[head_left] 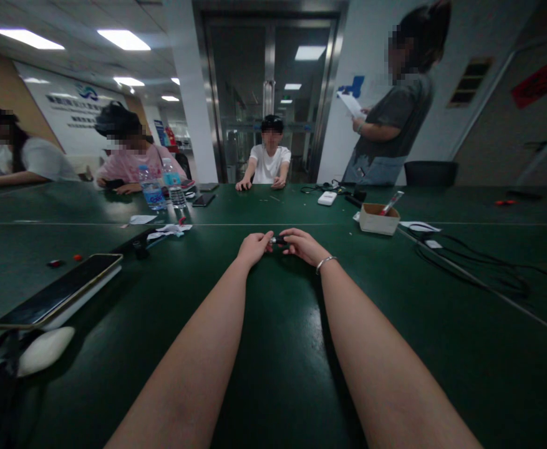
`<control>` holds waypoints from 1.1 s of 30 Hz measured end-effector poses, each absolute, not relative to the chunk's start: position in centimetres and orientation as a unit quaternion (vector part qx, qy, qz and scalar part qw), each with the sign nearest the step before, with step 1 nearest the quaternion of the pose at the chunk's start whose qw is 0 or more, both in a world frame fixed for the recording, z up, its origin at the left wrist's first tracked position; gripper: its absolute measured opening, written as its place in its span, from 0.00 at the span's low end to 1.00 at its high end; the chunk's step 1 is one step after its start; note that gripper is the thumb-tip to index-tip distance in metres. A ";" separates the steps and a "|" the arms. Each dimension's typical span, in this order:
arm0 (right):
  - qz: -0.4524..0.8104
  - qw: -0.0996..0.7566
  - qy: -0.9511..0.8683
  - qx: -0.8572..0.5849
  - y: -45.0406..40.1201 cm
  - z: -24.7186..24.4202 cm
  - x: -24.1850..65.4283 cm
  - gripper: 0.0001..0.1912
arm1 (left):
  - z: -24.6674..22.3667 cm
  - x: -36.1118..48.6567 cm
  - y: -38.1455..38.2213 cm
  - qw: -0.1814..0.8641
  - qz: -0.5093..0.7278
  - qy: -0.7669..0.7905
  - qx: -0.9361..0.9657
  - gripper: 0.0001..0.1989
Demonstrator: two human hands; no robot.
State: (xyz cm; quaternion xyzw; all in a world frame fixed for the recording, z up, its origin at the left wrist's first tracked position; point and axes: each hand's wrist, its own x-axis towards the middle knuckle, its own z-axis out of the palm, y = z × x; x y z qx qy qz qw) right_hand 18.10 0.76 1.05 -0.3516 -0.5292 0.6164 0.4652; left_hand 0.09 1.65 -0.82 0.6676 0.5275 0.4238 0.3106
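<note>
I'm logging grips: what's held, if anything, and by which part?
A small, slim black-and-silver object: left hand at its silver end, right hand at its black end.

Two water bottles [152, 190] standing far left, a phone [62, 290] lying near left, and there's an open box [378, 223] over right!

The counter [280, 380] is dark green and slightly glossy, with a pale line [226, 224] running across it. At the left lie a white block [86, 295] with a gold-edged phone [67, 288] on top, a white rounded object [46, 351], a small red piece [77, 257] and crumpled paper [173, 230]. Beyond the line, two bottles [152, 189] stand upright near a dark phone [204, 199]. Rightward sit a white device [327, 198], an open box [378, 222] and black cables [481, 284].
</note>
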 end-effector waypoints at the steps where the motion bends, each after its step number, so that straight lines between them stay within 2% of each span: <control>1: 0.616 0.466 -0.529 -0.351 0.8 1.0 18.1 0.08 | -0.8 0.1 1.6 0.318 0.425 0.528 0.663 0.26; 4: 0.613 0.473 -0.530 -0.346 0.9 0.9 18.1 0.08 | -0.6 0.3 1.4 0.343 0.447 0.518 0.644 0.24; 7: 0.610 0.479 -0.526 -0.348 1.0 0.7 18.1 0.08 | -0.3 0.5 0.9 0.363 0.484 0.490 0.628 0.15; 11: 0.615 0.478 -0.520 -0.349 1.0 0.7 18.2 0.07 | -0.1 0.5 0.6 0.372 0.505 0.456 0.631 0.17; 16: 0.614 0.473 -0.529 -0.344 0.9 0.8 18.2 0.07 | -0.1 0.6 0.7 0.392 0.494 0.458 0.626 0.10; 33: 0.617 0.475 -0.524 -0.346 0.7 1.0 18.1 0.08 | 0.2 0.6 0.6 0.381 0.497 0.473 0.621 0.10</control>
